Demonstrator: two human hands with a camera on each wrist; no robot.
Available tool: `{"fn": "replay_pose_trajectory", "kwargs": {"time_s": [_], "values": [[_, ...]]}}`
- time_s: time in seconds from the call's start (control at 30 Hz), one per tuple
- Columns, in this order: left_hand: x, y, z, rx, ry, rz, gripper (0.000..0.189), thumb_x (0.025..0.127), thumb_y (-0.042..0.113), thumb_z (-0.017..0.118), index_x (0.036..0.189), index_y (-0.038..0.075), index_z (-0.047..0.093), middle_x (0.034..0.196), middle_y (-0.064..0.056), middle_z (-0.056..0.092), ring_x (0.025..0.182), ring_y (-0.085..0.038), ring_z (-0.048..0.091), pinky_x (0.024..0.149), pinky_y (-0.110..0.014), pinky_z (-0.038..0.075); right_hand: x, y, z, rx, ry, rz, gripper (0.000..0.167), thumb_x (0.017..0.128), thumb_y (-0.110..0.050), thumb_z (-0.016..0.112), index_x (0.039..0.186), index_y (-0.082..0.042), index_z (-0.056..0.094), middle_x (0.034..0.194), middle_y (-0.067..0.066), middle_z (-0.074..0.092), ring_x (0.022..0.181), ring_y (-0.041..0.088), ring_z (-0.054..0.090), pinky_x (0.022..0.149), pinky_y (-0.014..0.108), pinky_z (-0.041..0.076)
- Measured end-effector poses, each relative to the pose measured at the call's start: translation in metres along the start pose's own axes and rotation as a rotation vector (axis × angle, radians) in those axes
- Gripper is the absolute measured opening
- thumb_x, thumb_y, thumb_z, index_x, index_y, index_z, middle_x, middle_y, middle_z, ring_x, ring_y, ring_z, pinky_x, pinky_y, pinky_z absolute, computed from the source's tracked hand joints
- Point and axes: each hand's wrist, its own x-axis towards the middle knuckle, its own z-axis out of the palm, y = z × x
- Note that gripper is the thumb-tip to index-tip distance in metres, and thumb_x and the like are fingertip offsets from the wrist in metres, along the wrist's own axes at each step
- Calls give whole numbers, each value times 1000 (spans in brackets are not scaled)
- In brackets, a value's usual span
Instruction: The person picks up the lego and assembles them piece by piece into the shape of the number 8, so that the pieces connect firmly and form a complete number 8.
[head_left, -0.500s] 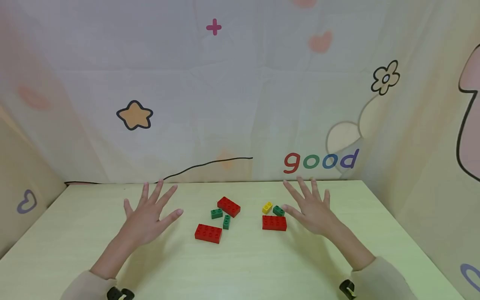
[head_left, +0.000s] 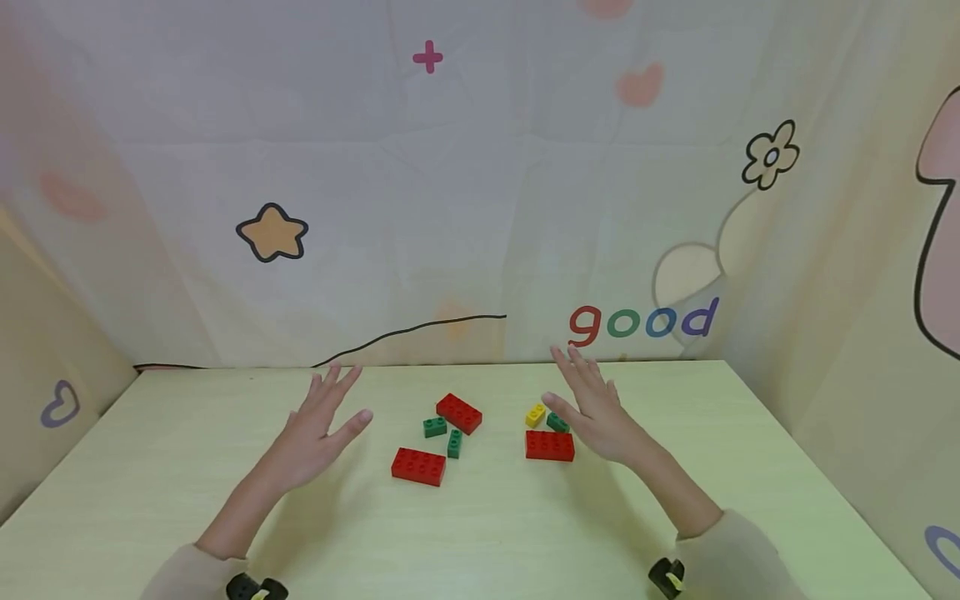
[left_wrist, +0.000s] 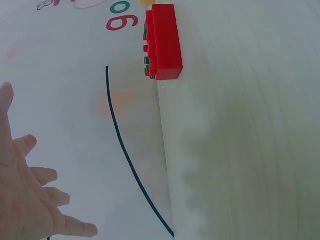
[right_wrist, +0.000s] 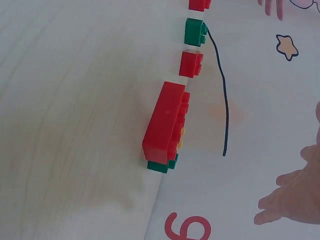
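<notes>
Both hands hover over the table with extended fingers and nothing in them. The left hand [head_left: 311, 437] is left of a group of toy bricks: a front red brick [head_left: 417, 467], a rear red brick [head_left: 459, 413] and two small green bricks, one [head_left: 435, 427] lying behind the other [head_left: 454, 443]. My right hand [head_left: 603, 421] is beside a third red brick [head_left: 550, 446]; its thumb reaches above a small green brick [head_left: 557, 422], partly overlapping the view near a small yellow brick [head_left: 536, 415]. In the right wrist view, the fingers of the right hand [right_wrist: 295, 195] are spread apart.
The pale wooden table [head_left: 480, 533] ends at a printed cloth backdrop [head_left: 480, 208], which also rises at both sides. Black wrist straps sit on the left cuff [head_left: 257, 587] and right cuff [head_left: 666, 577].
Both hands have shifted slightly inward toward the bricks and turned, their fingers now closer together. The bricks have stayed in their places.
</notes>
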Motion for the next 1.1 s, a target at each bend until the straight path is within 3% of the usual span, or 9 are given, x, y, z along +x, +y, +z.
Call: {"fn": "replay_pose_trajectory", "kwargs": {"time_s": [0.1,0.2,0.27,0.4,0.57,0.8,1.1], "values": [[2,0,3,-71,17,23,66,93,42,47,146,19,17,151,-14,10,137,-39,3,96,-71,11,2,-3,4,80,13,-15,67,94,-40,45,147,-17,11,151,15,7,137,40,2,100,67,1],[3,1,6,-131,26,30,66,93,40,48,146,17,18,150,-13,16,136,-37,11,100,-65,17,5,-6,10,129,38,-17,69,92,-36,50,147,-14,15,151,13,13,137,35,10,102,64,14],[3,1,8,-176,22,21,67,92,41,49,146,16,19,150,-11,20,135,-37,17,101,-61,21,8,-8,15,149,55,-11,69,90,-34,54,146,-13,18,150,13,18,136,34,16,100,61,24],[3,1,14,-254,-14,-13,70,89,40,56,144,13,24,146,-12,27,131,-38,26,99,-58,29,13,-14,26,200,77,3,69,88,-28,60,144,-10,25,147,13,26,132,34,26,99,53,33],[3,1,20,-301,-62,-52,67,85,32,64,138,7,32,139,-16,37,126,-37,35,97,-52,36,20,-21,39,295,71,21,65,86,-22,63,141,-6,32,143,16,33,127,35,36,97,44,37],[7,0,28,-377,-120,-103,58,84,25,65,133,5,39,135,-18,42,123,-36,41,98,-48,37,27,-26,54,388,27,64,58,85,-18,64,137,-6,40,138,14,42,123,33,42,96,43,38],[13,-3,36,-396,-221,-111,48,82,5,65,125,-1,45,127,-19,48,118,-37,45,94,-46,42,33,-22,71,488,-73,95,50,85,-16,65,130,-3,48,131,17,49,118,33,48,91,39,45]]}}
